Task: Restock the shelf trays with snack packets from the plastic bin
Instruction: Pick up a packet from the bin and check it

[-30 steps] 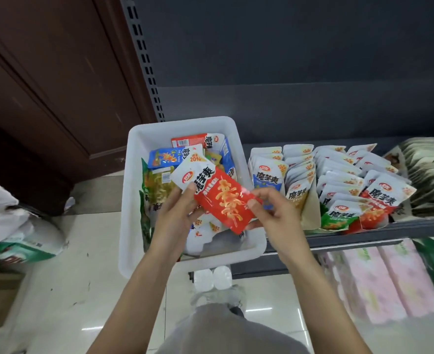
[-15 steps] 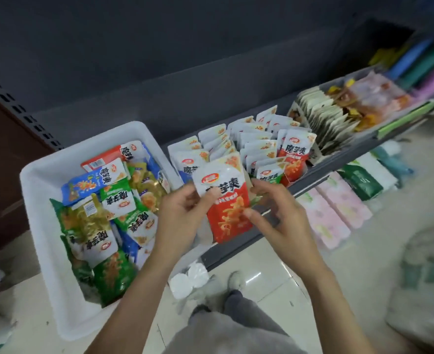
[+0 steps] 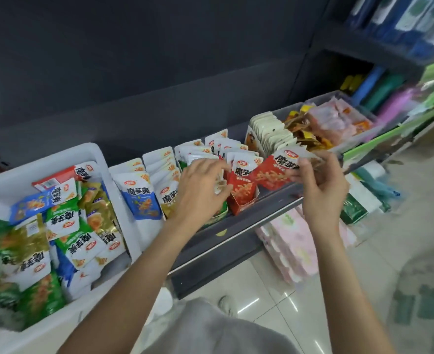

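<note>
I see white bin near me on left, full of mixed snack packets. Dark shelf edge next. My left hand reaches into red tray, fingers spread on packets there, not gripping. My right hand pinches red packet just right of that tray. Hands apart. Behind them, rows of white packets stand in trays. Far right, blurry colourful goods.

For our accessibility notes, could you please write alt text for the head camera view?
The right hand holds a red snack packet over the shelf trays, while the left hand parts the packets there; a white plastic bin of packets sits left.
</note>
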### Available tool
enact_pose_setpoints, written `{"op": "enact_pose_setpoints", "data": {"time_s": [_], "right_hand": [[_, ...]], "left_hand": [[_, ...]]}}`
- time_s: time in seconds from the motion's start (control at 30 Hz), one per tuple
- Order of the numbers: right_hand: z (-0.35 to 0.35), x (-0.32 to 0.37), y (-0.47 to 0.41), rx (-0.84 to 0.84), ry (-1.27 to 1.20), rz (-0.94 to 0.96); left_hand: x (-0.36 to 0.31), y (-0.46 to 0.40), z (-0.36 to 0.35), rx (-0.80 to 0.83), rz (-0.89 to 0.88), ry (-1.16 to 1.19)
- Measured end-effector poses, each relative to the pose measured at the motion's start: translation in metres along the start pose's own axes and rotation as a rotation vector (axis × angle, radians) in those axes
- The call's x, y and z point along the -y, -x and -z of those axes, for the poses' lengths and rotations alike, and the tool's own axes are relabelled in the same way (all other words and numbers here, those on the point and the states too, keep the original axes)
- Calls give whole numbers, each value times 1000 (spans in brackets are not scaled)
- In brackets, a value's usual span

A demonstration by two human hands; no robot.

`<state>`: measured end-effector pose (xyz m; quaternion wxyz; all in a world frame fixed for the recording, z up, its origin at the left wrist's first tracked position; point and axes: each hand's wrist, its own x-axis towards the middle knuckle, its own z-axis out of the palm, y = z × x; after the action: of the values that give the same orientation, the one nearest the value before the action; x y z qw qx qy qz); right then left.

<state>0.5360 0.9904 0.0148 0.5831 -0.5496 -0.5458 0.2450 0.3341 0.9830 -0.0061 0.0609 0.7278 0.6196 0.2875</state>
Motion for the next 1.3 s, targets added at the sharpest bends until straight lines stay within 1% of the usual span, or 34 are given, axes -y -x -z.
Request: {"op": "enact_pose_setpoints", "data": {"time_s": [0.07,0.13,0.3,0.43,0.47,0.53,0.63,0.67,0.73,0.8,0.83,0.93,1.03,1.1,1.2,1.23,1.3], "right_hand": [[-13,-23,-12,56,42,0],[-29,-43,-19,149,99,12],[-58,-79,-25,369,279,122],[-68,-89,-27,452,409,170],[-68,-88,-26,442,422,183],[-64,-83,-25,367,390,219],[-52,-75,-19,242,262,264],[-50,-73,-16,230,278,302],[-54,-73,-15,276,434,421],[-62,-80,-20,340,571,513],[-66,-83,-24,347,598,508],[-73,-90,-28,332,657,410],[-72,-90,-20,332,660,355],[-68,-81,-14,315,600,323],[-61,-52,3,250,448,323],[-61,-39,11,247,393,324],[-65,-10,30,280,292,327]], "left_hand": [[9,2,-10,15,54,-94],[15,7,-15,30,89,-135],[23,17,-21,54,112,-176],[24,20,-25,58,144,-164],[24,20,-25,57,145,-160],[25,21,-26,33,137,-141],[25,24,-21,-72,118,-100],[25,26,-19,-115,120,-93],[27,29,-13,-174,133,-76],[31,32,-9,-162,128,-67],[34,33,-9,-129,113,-77],[43,37,-11,-26,84,-102],[43,37,-14,3,90,-111],[43,36,-14,-3,82,-98],[47,38,-8,-19,54,-60],[49,39,-4,-50,45,-39],[53,46,10,-185,55,29]]}}
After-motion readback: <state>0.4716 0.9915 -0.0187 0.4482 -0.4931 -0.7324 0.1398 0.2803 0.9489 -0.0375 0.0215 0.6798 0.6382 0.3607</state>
